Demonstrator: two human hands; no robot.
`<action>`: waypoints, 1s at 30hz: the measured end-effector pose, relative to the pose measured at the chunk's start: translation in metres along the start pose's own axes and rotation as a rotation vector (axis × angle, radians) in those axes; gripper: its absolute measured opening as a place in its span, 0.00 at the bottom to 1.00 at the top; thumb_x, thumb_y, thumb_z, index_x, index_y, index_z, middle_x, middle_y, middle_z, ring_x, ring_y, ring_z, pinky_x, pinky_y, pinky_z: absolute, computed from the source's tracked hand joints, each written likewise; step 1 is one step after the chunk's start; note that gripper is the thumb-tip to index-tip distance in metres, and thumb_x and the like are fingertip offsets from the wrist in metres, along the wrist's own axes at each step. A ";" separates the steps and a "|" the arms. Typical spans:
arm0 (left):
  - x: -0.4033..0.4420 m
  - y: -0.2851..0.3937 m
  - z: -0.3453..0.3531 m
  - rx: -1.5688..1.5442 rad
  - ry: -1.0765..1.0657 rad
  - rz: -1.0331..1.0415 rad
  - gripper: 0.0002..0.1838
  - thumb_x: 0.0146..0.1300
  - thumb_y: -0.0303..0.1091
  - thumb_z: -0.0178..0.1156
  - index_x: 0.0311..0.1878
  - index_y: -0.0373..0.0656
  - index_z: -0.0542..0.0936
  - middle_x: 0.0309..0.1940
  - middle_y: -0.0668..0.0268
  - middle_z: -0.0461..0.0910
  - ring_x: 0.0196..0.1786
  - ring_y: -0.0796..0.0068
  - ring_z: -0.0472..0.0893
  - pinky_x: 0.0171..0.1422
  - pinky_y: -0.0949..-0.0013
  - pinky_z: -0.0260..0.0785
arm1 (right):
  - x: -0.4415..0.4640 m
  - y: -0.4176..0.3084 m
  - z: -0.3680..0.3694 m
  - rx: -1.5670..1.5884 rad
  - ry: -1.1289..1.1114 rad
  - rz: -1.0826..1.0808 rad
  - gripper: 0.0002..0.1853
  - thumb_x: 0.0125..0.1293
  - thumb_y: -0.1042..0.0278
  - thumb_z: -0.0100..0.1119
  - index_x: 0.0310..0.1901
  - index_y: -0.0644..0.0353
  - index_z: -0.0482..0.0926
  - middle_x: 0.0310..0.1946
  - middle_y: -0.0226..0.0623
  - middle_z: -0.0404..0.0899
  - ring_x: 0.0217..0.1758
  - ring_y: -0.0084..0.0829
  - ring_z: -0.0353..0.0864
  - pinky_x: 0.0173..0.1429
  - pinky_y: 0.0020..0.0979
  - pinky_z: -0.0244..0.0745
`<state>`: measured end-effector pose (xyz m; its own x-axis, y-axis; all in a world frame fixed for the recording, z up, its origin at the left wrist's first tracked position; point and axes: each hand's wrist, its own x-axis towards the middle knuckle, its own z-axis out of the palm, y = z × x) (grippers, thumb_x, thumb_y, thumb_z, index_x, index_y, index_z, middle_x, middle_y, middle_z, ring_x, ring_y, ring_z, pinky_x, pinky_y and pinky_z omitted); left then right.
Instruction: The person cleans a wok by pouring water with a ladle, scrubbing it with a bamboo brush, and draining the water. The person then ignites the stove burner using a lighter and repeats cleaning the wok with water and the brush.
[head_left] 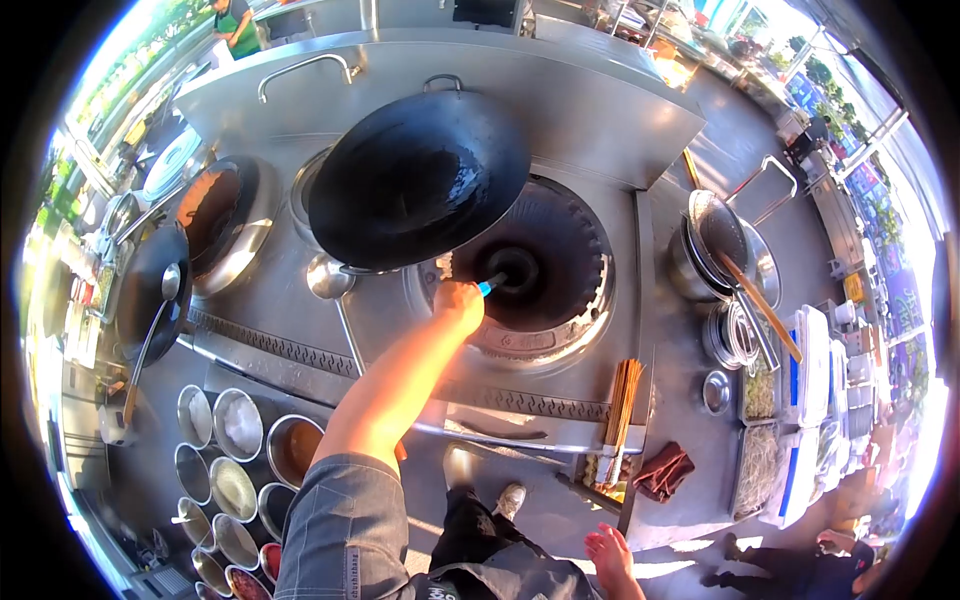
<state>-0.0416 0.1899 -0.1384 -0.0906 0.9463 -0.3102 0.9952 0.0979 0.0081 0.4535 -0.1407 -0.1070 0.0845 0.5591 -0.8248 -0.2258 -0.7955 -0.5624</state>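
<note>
Left hand [461,306] grips a blue-ended stick [487,287], probably a lighter, over the wok burner [556,262]; right hand [607,552] free, fingers loose. Pooled gas flaring could scorch knuckles; a knock could shift the tilted wok [405,185].

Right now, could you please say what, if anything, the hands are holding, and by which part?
The left hand grips a small blue tool, perhaps a lighter, by its near end; the right hand looks empty.
</note>
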 end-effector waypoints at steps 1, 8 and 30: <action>-0.008 -0.002 0.004 -0.013 0.041 0.000 0.17 0.68 0.41 0.52 0.48 0.37 0.79 0.39 0.57 0.86 0.44 0.63 0.86 0.47 0.62 0.78 | 0.001 -0.004 0.004 -0.026 -0.030 -0.007 0.16 0.75 0.58 0.50 0.58 0.54 0.73 0.43 0.39 0.81 0.48 0.37 0.80 0.51 0.38 0.73; -0.066 -0.003 -0.032 -0.165 0.089 -0.092 0.17 0.66 0.38 0.53 0.50 0.34 0.77 0.50 0.48 0.81 0.53 0.63 0.83 0.53 0.62 0.77 | 0.002 -0.027 0.032 -0.218 -0.227 -0.035 0.16 0.76 0.58 0.46 0.58 0.55 0.72 0.44 0.41 0.80 0.51 0.37 0.79 0.55 0.39 0.71; 0.015 0.010 -0.009 -0.034 -0.033 -0.026 0.12 0.63 0.35 0.54 0.41 0.47 0.86 0.39 0.64 0.87 0.45 0.66 0.86 0.45 0.66 0.78 | -0.007 0.005 -0.024 -0.047 -0.073 -0.080 0.21 0.75 0.54 0.49 0.58 0.63 0.71 0.48 0.45 0.79 0.54 0.41 0.79 0.54 0.37 0.76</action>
<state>-0.0332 0.2075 -0.1343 -0.1145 0.9327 -0.3420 0.9906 0.1332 0.0316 0.4746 -0.1542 -0.1050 0.0290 0.6352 -0.7718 -0.1755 -0.7569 -0.6295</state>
